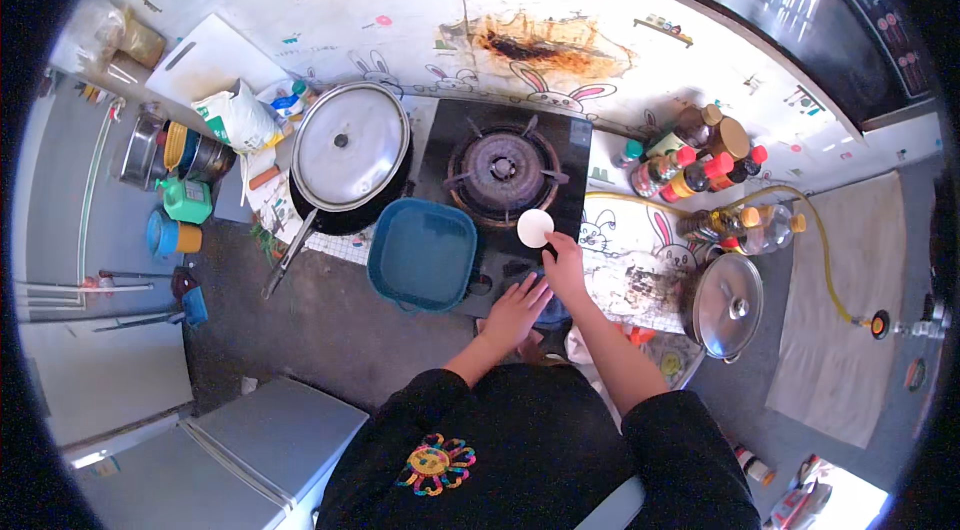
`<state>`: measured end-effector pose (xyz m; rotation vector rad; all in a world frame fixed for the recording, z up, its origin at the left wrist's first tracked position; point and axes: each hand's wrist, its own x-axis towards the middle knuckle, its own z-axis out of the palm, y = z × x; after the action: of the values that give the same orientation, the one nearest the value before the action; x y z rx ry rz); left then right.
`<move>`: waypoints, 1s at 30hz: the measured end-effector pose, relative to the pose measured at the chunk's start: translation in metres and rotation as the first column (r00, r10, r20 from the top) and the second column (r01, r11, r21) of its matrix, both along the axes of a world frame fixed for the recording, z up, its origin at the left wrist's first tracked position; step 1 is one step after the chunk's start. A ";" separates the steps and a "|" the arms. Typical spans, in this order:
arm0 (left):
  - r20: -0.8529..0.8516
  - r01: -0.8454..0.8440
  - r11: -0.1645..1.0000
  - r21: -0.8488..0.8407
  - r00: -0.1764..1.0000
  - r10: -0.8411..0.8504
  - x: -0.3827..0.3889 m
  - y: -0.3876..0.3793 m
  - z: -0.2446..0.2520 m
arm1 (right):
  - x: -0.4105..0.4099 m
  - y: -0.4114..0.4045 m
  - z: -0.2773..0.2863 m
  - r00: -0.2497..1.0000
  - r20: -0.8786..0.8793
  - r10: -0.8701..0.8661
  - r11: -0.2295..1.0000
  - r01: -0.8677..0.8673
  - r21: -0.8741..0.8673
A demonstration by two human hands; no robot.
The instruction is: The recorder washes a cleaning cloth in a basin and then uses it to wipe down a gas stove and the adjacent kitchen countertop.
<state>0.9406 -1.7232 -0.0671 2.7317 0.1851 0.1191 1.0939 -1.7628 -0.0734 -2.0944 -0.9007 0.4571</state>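
Observation:
My right hand (564,265) pinches the edge of a small round white disc (535,228) over the right front part of the black gas stove (435,155). Close beside it, my left hand (516,312) lies palm down with fingers spread near the stove's front edge, touching what may be a dark blue cloth that the hands partly cover. To the left of both hands is a blue square basin (421,254). Behind the disc sits the round burner (502,167) with its metal pan support. A lidded wok (350,147) stands at the left, its long handle pointing towards me.
Several sauce bottles (664,171) with red caps stand at the right. A yellow gas hose (825,267) curves past them. A lidded pot (727,307) is at the counter's right front. A white cutting board (214,68) leans at the back left, behind a white bag (238,117).

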 end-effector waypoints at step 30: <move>-0.281 0.365 0.924 -0.115 0.880 -0.382 0.152 -0.077 -0.002 | 0.073 -0.186 -0.034 0.767 0.210 -0.607 0.720 0.642 -0.263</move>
<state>1.0924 -1.8005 -0.0688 2.6556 -0.2566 -0.4044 1.1667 -1.9488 -0.1071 -2.5781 -0.1146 0.1228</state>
